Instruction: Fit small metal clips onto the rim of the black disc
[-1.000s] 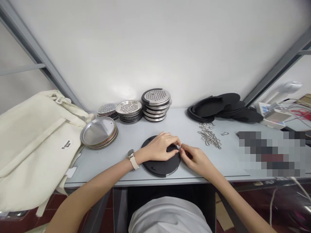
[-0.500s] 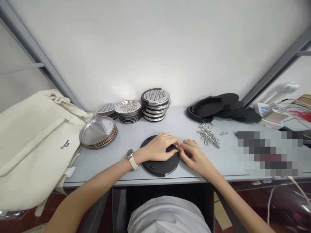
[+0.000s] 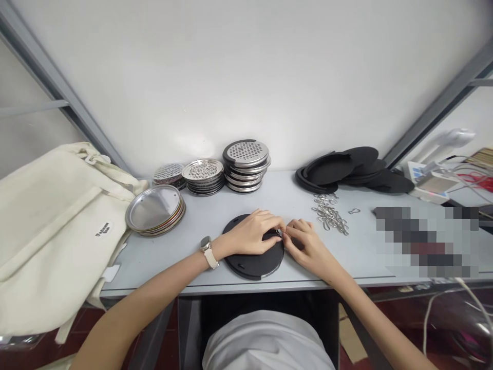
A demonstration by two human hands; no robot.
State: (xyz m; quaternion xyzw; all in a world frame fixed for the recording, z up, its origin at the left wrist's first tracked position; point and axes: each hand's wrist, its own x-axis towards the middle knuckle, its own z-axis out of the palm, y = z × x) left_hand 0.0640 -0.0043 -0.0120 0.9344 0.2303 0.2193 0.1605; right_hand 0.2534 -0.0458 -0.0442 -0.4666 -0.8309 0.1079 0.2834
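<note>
A round black disc [image 3: 256, 264] lies flat on the grey table near its front edge, with a thin silvery rim showing at its lower right. My left hand [image 3: 252, 234] rests across the disc, and its thumb and index finger pinch a small metal clip [image 3: 279, 233] at the disc's right edge. From the right, the fingertips of my right hand [image 3: 308, 246] close on the same clip. Fingers hide most of the clip, and whether it passes through the disc I cannot tell. Several loose wire clips [image 3: 331, 216] lie in a pile to the right.
Perforated metal grater discs [image 3: 246, 164] stand stacked by the wall, beside a shorter stack [image 3: 203, 177]. Plain metal discs [image 3: 154, 208] sit farther left, next to a cream bag [image 3: 57, 221]. Black round covers [image 3: 335, 169] are heaped at the back right.
The fingers of my right hand have curled in more, staying at the disc's right edge. My left hand and the disc hold their place; the view has shifted very slightly.
</note>
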